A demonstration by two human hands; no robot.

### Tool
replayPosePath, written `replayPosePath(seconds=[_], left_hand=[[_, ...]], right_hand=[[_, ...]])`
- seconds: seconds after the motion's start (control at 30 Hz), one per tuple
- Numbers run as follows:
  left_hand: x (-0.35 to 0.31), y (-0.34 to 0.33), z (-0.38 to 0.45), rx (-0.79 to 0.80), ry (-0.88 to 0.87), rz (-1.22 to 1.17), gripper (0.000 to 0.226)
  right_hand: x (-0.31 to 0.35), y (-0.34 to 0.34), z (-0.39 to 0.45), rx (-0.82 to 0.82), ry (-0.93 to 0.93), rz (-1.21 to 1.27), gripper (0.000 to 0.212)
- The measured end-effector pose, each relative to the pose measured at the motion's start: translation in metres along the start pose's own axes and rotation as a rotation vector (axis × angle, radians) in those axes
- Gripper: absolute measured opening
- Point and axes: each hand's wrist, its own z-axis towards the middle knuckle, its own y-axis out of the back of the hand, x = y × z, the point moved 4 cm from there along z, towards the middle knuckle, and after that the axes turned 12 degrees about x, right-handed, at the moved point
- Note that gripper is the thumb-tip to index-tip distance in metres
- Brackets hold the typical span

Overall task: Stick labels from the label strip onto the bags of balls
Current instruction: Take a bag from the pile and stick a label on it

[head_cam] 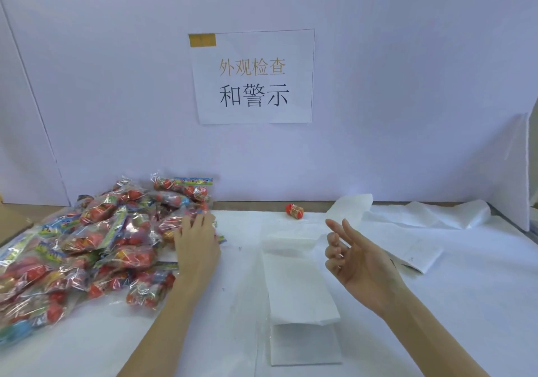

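Bags of balls [96, 248] are heaped at the bench's left edge; left hand [198, 245] rests flat on the pile, fingers straight; label strip [300, 286] lies mid-bench; right hand [353, 263] hovers, fingers loosely curled, holding nothing; I'd drag one bag clear before peeling.

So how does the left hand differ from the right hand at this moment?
The left hand lies palm down on the pile of ball bags, while the right hand is raised above the table with its palm turned sideways. The left fingers are straight; the right fingers are loosely curled, two extended. Both are bare and hold nothing that can be seen.
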Motion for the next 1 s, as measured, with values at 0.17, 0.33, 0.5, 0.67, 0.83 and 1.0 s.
replayPosePath(seconds=[0.17, 0.33, 0.5, 0.67, 0.83, 1.0], left_hand=[[-0.033, 0.002, -0.010, -0.177, -0.297, -0.054, 0.029], [-0.036, 0.010, -0.010, -0.373, -0.344, -0.026, 0.026], [-0.033, 0.019, -0.013, -0.460, -0.337, -0.166, 0.017], [-0.050, 0.027, -0.025, -0.406, -0.355, -0.449, 0.019], [-0.082, 0.032, -0.043, -0.236, -0.463, -0.794, 0.025], [-0.113, 0.026, -0.059, 0.012, -0.533, -1.071, 0.024]], right_hand=[[0.001, 0.000, 0.000, -0.004, -0.005, -0.023, 0.044], [0.003, 0.002, 0.000, -0.006, 0.008, -0.042, 0.042], [0.000, 0.003, 0.000, 0.002, -0.011, -0.055, 0.034], [-0.004, 0.001, 0.002, 0.048, -0.026, -0.123, 0.031], [-0.006, -0.001, 0.002, 0.056, 0.114, -0.514, 0.038], [-0.009, -0.014, -0.002, 0.066, 0.184, -0.797, 0.041]])
